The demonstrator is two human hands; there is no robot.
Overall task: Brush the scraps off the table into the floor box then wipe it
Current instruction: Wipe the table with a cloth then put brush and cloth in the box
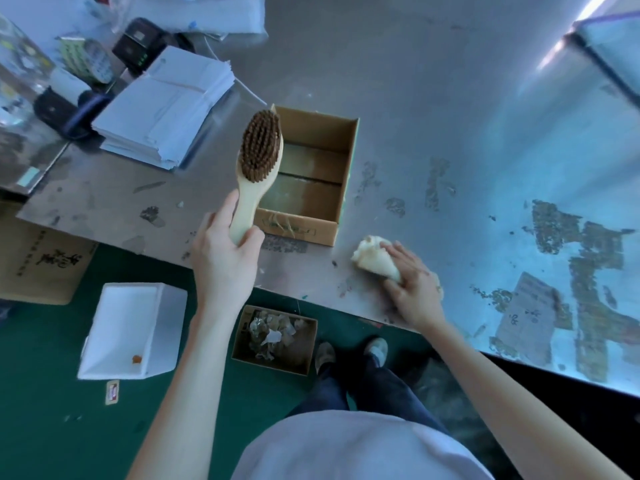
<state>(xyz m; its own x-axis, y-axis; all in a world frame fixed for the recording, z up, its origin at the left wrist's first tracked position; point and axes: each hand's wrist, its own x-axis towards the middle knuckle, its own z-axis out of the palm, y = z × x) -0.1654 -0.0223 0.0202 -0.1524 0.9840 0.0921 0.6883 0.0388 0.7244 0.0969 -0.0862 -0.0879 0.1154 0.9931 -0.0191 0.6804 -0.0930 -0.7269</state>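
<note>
Brush [260, 147], wooden, stiff-bristled and judged light, is gripped by its handle in the left hand [225, 252], bristles up above the table [415, 81]; a soft cream cloth [374, 259] is pressed flat near the near edge under the right hand [414, 285]; the scrap-filled floor box [275, 339] sits below.

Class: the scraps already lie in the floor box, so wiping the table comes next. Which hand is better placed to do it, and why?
The right hand. It already presses the cloth against the table near its edge, while the left hand holds the brush lifted, bristles up.
</note>
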